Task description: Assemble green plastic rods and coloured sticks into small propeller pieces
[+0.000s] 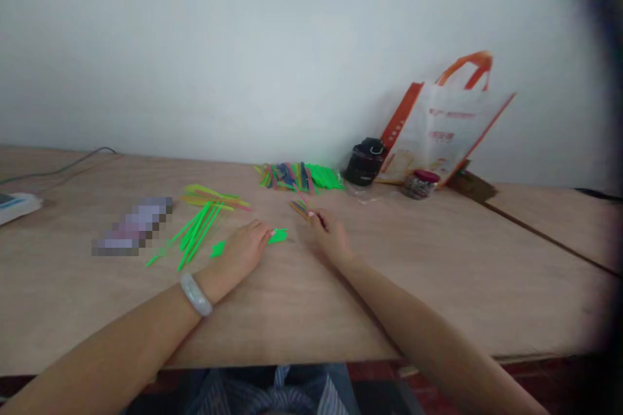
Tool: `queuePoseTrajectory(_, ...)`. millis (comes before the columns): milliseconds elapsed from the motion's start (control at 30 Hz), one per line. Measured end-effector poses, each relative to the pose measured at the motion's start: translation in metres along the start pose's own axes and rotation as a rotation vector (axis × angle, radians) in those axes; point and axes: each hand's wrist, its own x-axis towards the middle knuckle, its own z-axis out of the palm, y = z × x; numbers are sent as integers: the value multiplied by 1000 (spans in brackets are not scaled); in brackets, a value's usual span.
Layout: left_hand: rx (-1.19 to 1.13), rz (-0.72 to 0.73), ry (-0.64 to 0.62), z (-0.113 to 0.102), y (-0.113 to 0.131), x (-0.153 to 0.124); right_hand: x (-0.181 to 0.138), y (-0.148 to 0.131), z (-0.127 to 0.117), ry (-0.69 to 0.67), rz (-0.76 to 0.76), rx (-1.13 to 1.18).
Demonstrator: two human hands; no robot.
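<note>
My right hand (329,237) pinches a small bunch of thin coloured sticks (302,209) between its fingertips. My left hand (243,249) lies low on the plywood table (311,311), with a white bangle (196,295) on its wrist. Its fingertips meet a small bright green piece (278,236), but I cannot tell whether they grip it. Another green scrap (217,248) lies just left of that hand. Loose neon green sticks (197,233) are scattered further left, and yellow and orange sticks (214,198) lie beyond them. A larger heap of mixed coloured sticks (299,177) sits at the back.
A black cylindrical container (365,162), a small jar with a red lid (419,183) and an orange-trimmed white bag (442,123) stand by the wall (243,45). A pixelated object (134,225), a white device (17,206) and a cable (58,165) are at left.
</note>
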Motion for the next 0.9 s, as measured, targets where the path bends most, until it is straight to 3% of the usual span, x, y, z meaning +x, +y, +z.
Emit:
queuePoseTrajectory(100, -16, 122, -68, 6, 7, 0, 13, 15, -7, 41, -43, -228)
queuePoseTrajectory(233, 20, 266, -147, 17, 10, 0, 25, 22, -10, -46, -22, -553)
queuePoseTrajectory(400, 30, 220, -86, 21, -2, 0, 29, 27, -8, -176, 0, -804)
queuePoseTrajectory(533, 21, 112, -107, 21, -12, 3, 27, 31, -7, -204, -10, -829)
queuePoseTrajectory(733, 6, 132, -128, 24, -18, 4, 23, 27, -8, -153, -50, -823)
queuePoseTrajectory(900, 42, 126, -71, 16, -15, 5, 11, 11, -4, -128, -146, -581)
